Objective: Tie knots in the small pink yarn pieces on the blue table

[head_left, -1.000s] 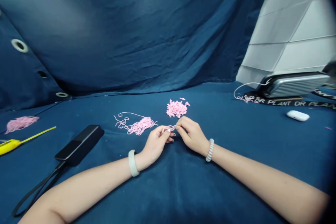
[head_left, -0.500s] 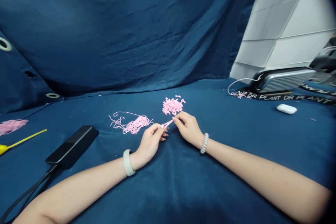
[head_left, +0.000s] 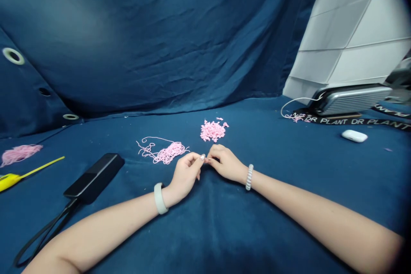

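My left hand [head_left: 186,175] and my right hand [head_left: 224,163] meet fingertip to fingertip on the blue cloth, both pinched on a short piece of pink string that barely shows between them. A loose tangle of pink string [head_left: 167,152] lies just left of my left hand. A small heap of pink knotted bits [head_left: 212,130] sits just beyond my right hand. A pale band circles my left wrist and a white coil tie my right wrist.
A black power bank [head_left: 94,177] with a cable lies at the left. A yellow tool [head_left: 19,175] and another pink string bundle [head_left: 19,153] sit at the far left. A white earbud case [head_left: 354,136], a silver device [head_left: 351,99] and a printed black strap [head_left: 353,122] are at the right.
My hands have drawn closer together, so the pink string that stretched between the fingertips is now almost hidden. The view shifted slightly.
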Tool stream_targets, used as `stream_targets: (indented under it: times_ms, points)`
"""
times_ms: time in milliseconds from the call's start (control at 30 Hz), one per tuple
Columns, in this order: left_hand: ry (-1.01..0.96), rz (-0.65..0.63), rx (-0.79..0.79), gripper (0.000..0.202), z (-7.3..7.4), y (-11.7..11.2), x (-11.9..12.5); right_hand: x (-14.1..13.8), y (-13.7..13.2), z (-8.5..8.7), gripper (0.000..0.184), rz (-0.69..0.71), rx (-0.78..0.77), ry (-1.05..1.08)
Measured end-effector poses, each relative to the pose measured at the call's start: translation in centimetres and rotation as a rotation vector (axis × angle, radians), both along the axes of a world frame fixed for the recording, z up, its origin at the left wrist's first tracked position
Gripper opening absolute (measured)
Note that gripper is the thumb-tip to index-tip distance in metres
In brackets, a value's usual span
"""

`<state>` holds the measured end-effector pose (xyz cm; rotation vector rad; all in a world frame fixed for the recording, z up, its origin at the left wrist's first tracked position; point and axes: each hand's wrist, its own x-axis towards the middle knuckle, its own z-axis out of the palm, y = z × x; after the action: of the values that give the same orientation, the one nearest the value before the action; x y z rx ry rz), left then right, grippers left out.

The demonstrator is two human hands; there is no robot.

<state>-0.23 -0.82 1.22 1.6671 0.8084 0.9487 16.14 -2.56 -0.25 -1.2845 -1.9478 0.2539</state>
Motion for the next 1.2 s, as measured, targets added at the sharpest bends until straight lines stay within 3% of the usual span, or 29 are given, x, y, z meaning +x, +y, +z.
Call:
stream_targets:
  times_ms: [133, 367, 567, 833, 1200]
  points:
    - [-0.055, 0.017, -0.121, 0.021, -0.2, 0.4, 0.2, 0.1, 0.0, 0.1, 0.018, -0.030, 0.029, 0.091]
    - [-0.111, 0.076, -0.179, 0.022, -0.3, 0.7, 0.4, 0.2, -0.2, 0.3, 0.020, -0.066, 0.114, 0.129]
    - [-0.199, 0.026, -0.232, 0.030, -0.4, 0.4, 0.5, -0.1, -0.7, 0.8, 0.019, -0.075, 0.214, 0.146]
    - [-0.162, 0.027, -0.140, 0.021, -0.1, 0.6, -0.1, -0.6, -0.3, 0.6, 0.019, -0.053, 0.258, 0.155]
    - [-0.087, 0.143, -0.025, 0.023, -0.3, 1.5, -0.3, -0.2, 0.2, 0.1, 0.019, -0.090, 0.103, 0.168]
